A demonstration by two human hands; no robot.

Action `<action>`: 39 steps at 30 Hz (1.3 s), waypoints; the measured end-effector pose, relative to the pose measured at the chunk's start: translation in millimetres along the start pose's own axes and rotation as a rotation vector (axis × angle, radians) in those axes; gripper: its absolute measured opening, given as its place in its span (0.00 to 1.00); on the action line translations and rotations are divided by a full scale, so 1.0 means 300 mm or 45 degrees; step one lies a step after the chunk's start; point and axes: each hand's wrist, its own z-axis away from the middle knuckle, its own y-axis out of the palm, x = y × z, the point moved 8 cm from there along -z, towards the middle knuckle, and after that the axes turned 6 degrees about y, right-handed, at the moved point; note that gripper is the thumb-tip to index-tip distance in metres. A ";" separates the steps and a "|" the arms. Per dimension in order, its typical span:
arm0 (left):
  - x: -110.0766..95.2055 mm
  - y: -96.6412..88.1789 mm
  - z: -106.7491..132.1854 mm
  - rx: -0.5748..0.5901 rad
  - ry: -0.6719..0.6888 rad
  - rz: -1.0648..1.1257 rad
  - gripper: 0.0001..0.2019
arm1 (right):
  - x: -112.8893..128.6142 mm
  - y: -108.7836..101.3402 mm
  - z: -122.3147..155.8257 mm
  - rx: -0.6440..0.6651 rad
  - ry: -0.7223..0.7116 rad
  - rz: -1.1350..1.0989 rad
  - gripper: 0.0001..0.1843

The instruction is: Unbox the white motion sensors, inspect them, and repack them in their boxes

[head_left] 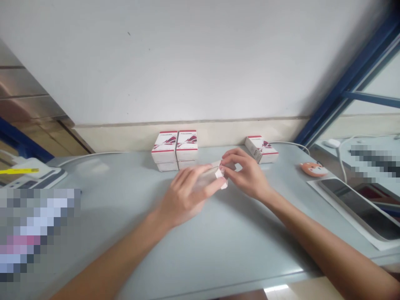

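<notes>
Above the middle of the grey table (200, 258), my left hand (183, 198) is closed around a small white carton (206, 178), with its thumb on the near side and its fingers along the far side. The carton's right end shows white flaps standing out. At that end, my right hand (245, 173) has its thumb and fingertips pinched together on a flap. The carton's far side and contents are hidden. Behind my left hand stand two short stacks of white and red printed boxes, a left stack (164, 150) and a right stack (187, 146).
Another white and red box (269, 155) lies beyond my right hand. To the right are an orange animal-faced object (314, 169) and a dark flat device (359, 208) on a white sheet. A white machine (34, 175) stands at left by a blurred-out area. A wall closes the back.
</notes>
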 end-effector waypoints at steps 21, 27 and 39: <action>0.178 0.095 0.099 0.374 -0.566 0.409 0.40 | -0.254 -0.446 -0.022 -1.281 0.338 -0.861 0.05; 0.149 0.127 0.108 0.336 -0.622 0.322 0.30 | -0.264 -0.463 -0.022 -1.298 0.391 -0.930 0.03; 0.178 0.169 0.148 0.407 -0.950 0.596 0.07 | -0.275 -0.427 -0.029 -1.205 0.403 -0.875 0.11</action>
